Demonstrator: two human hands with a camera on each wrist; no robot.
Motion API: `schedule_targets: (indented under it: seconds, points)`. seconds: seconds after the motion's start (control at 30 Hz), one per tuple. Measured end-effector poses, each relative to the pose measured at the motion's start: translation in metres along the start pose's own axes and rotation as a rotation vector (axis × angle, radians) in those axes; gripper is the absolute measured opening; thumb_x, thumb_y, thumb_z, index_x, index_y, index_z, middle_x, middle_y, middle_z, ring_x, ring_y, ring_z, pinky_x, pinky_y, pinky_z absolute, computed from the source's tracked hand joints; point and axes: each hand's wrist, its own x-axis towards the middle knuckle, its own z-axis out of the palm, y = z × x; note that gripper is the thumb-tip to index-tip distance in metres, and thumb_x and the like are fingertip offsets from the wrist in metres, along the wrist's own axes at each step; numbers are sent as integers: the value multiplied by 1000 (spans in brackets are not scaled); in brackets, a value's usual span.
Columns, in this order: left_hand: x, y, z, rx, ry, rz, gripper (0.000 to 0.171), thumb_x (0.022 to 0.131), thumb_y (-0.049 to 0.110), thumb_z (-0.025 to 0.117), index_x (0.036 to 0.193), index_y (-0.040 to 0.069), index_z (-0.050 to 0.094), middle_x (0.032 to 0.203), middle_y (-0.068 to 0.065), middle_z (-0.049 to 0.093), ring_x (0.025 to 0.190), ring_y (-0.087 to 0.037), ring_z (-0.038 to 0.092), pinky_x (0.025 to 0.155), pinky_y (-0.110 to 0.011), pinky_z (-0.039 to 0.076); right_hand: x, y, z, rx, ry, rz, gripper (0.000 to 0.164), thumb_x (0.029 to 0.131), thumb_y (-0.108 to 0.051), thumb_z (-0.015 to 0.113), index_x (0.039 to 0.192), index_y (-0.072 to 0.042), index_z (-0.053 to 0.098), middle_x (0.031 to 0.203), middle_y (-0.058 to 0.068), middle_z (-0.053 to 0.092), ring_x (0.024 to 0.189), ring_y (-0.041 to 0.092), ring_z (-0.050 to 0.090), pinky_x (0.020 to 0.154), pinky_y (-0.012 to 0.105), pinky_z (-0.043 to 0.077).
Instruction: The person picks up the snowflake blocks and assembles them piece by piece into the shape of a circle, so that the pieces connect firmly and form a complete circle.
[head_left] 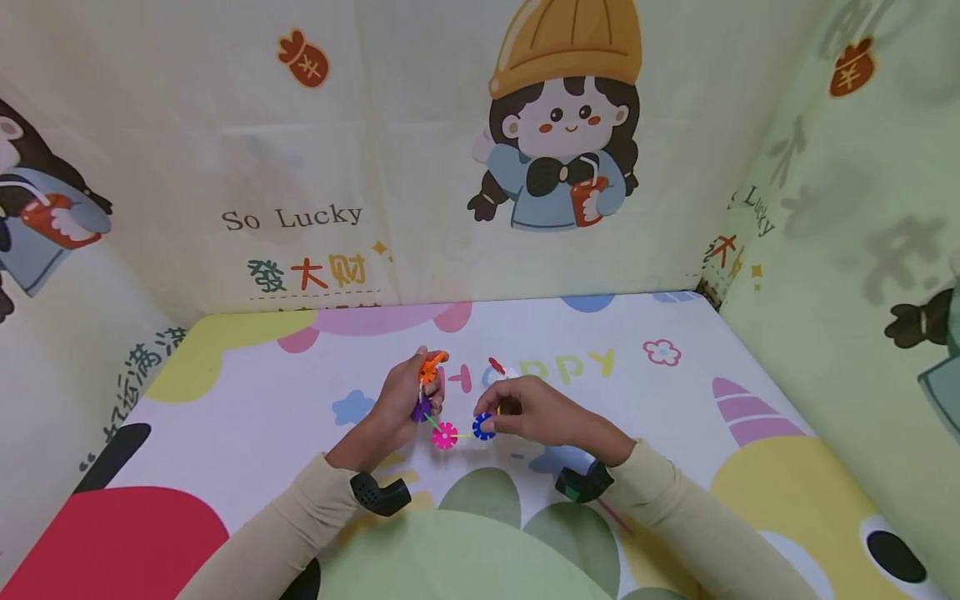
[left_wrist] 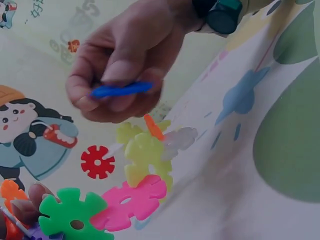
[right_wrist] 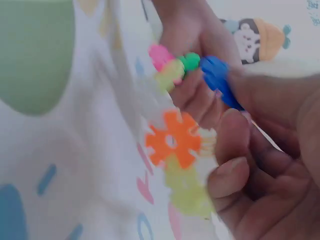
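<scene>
My left hand (head_left: 397, 393) grips one end of a chain of notched plastic snowflake discs, with an orange disc (head_left: 431, 371) and a purple disc (head_left: 422, 409) at its fingers. From there the linked chain runs through a green disc (left_wrist: 72, 215), a pink disc (left_wrist: 131, 202) and a yellow disc (left_wrist: 142, 152). Between thumb and fingers, my right hand (head_left: 536, 410) pinches a blue disc (left_wrist: 122, 90), seen edge-on in the left wrist view. Beyond the yellow disc show a second orange disc (right_wrist: 177, 142), a clear disc (left_wrist: 181, 141) and a red disc (left_wrist: 97, 162).
Both hands are above a table (head_left: 285, 454) covered in a cartoon-print cloth. A printed backdrop (head_left: 420, 167) rises behind it, and another printed sheet (head_left: 840, 250) stands along the right side. Each wrist wears a dark camera band (head_left: 380, 493).
</scene>
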Motion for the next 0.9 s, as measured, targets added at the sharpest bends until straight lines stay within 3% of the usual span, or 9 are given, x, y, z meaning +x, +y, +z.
schedule_targets:
  seconds: [0.13, 0.27, 0.5, 0.6, 0.7, 0.9]
  points:
    - [-2, -2, 2, -24, -34, -21, 46, 106, 40, 35, 135, 7, 47, 65, -1, 40, 52, -15, 47, 54, -25, 45, 6, -2, -6, -14, 138, 15, 13, 89, -3, 69, 102, -3, 71, 89, 0, 68, 72, 18, 62, 66, 25, 53]
    - [-4, -2, 5, -8, -53, -23, 44, 106, 40, 35, 134, 7, 48, 66, 0, 42, 52, -14, 47, 54, -24, 45, 14, -3, -10, -12, 201, 31, 18, 91, 2, 65, 108, -1, 71, 95, 4, 70, 82, 20, 67, 74, 27, 55]
    - [-6, 2, 11, 72, -66, -6, 44, 106, 39, 35, 133, 7, 50, 68, -1, 43, 53, -14, 47, 54, -23, 46, 25, -7, -12, 71, 323, 61, 19, 92, 2, 64, 109, 2, 70, 99, 11, 71, 82, 34, 66, 69, 29, 55]
    - [-6, 2, 12, 94, -62, -6, 42, 106, 38, 34, 131, 8, 52, 68, -1, 43, 53, -14, 47, 54, -23, 46, 30, -8, -14, 68, 389, 103, 17, 91, -1, 67, 107, 0, 72, 96, 8, 72, 83, 32, 66, 70, 30, 55]
    - [-6, 1, 13, 111, -53, 0, 41, 107, 35, 33, 130, 8, 54, 67, -2, 43, 52, -15, 46, 54, -24, 46, 34, -4, -13, 49, 415, 109, 16, 91, -3, 68, 106, -2, 73, 94, 4, 72, 85, 33, 66, 70, 29, 55]
    - [-7, 0, 15, 148, -68, 20, 39, 107, 31, 33, 129, 8, 55, 66, -3, 43, 52, -15, 46, 54, -25, 46, 36, -3, -10, 59, 407, 125, 16, 91, -3, 68, 106, -1, 73, 95, 9, 72, 86, 35, 66, 72, 29, 55]
